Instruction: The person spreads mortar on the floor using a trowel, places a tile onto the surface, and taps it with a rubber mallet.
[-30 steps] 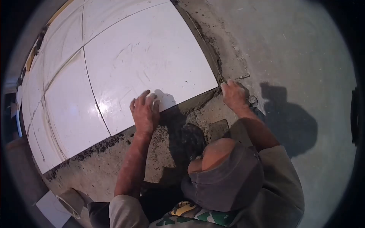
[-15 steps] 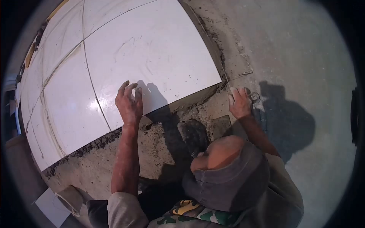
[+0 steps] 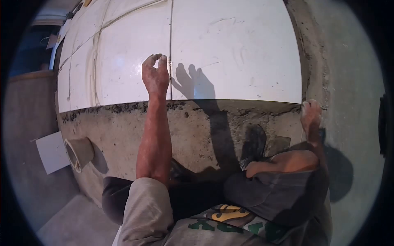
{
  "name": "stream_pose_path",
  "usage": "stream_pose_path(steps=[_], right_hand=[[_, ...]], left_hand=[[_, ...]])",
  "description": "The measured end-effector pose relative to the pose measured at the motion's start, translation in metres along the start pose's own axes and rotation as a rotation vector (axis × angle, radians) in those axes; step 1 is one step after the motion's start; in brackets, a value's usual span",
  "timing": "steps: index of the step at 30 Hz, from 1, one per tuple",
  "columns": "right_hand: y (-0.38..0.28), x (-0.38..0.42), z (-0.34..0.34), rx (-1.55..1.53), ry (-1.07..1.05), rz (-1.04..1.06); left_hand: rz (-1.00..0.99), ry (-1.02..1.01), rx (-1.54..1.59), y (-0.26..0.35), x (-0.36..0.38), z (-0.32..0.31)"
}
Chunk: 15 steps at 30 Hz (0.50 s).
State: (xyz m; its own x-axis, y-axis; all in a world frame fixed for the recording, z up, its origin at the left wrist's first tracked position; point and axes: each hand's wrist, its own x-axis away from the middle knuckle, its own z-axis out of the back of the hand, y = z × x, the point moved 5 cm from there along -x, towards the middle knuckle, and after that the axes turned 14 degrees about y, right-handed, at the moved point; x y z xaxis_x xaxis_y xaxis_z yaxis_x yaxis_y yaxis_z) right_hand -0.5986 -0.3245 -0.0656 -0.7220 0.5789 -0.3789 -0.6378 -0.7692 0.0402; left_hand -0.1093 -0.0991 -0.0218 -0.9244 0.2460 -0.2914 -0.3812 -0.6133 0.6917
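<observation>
My left hand (image 3: 156, 78) is raised over the white tiles (image 3: 242, 53), near a joint, with its fingers curved apart and nothing in them. Its shadow falls on the large tile to the right. My right hand (image 3: 311, 117) is at the near right corner of that tile, its fingers bent and close together. A thin pale line runs down beside this hand; whatever its fingertips hold is too small to make out. Rough mortar (image 3: 246, 107) shows along the near edge of the tiles.
A round bucket-like container (image 3: 84, 151) lies on its side at the left, beside a white square piece (image 3: 51, 152). My shoe (image 3: 253, 141) rests on the rough floor, near a small flat grey piece (image 3: 280, 143). Smooth grey floor (image 3: 349, 82) extends along the right.
The camera view has turned and shifted, so the tile edge now looks nearly level. My left hand's fingers are curled closer to the thumb. My right hand remains near the tile corner.
</observation>
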Motion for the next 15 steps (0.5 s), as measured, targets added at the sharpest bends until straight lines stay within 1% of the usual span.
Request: stream_pose_path(steps=[2,4,5,8,11,13,14,15], right_hand=[[0.001,0.004,-0.002,0.032,-0.024,-0.007],[0.007,0.008,0.005,-0.033,0.137,-0.086],[0.009,0.012,0.005,-0.033,0.135,-0.084],[0.011,0.018,0.004,0.033,0.084,-0.127],[-0.007,0.011,0.005,-0.041,0.072,-0.111],[-0.006,0.007,-0.007,0.057,-0.112,-0.217],[-0.002,0.017,-0.025,0.119,-0.032,-0.122],[0.011,0.029,-0.038,0.194,0.041,-0.026]], left_hand=[[0.012,0.011,-0.024,-0.005,0.0,0.008],[0.048,0.008,-0.028,-0.01,0.0,0.007],[0.063,0.0,-0.044,-0.013,0.0,0.008],[0.093,-0.01,0.016,-0.016,-0.004,0.006],[0.051,0.005,0.025,-0.02,-0.008,0.006],[0.004,0.005,0.025,-0.017,-0.009,0.004],[-0.02,-0.012,0.049,-0.021,-0.012,-0.001],[0.028,-0.013,0.231,-0.039,-0.014,-0.012]])
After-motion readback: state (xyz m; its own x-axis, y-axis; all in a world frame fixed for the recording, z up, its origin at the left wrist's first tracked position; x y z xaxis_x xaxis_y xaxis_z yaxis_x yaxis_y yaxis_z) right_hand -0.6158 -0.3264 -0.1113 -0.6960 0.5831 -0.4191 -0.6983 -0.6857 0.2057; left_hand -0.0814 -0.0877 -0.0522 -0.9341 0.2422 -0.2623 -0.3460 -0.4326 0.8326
